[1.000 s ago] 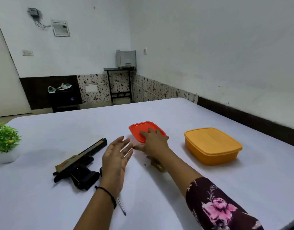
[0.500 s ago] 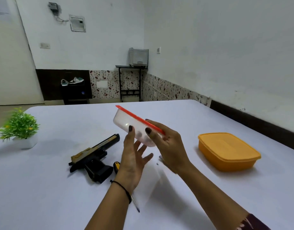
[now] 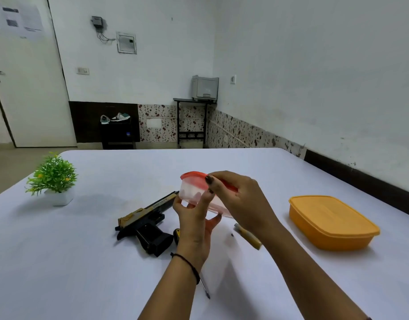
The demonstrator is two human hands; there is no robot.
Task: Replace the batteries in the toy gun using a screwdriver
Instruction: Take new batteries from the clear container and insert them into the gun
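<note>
A small clear container with a red lid (image 3: 191,190) is held in the air above the table. My left hand (image 3: 195,218) grips its underside from below. My right hand (image 3: 239,199) holds its lid edge, fingers curled over the red rim. The black and gold toy gun (image 3: 146,220) lies on the white table to the left of my left hand. The screwdriver (image 3: 207,291) lies under my left forearm, with its yellow-black handle by the gun's grip and its tip toward me. A gold cylindrical piece (image 3: 248,236) lies on the table under my right wrist.
An orange lidded box (image 3: 330,221) stands on the table to the right. A small green plant in a white pot (image 3: 53,179) stands at the far left. The white table (image 3: 83,262) runs up to a wall on the right.
The container went from resting on the table under my right hand to being lifted and held by both hands. It now sits more level, with my right hand curled over the lid.
</note>
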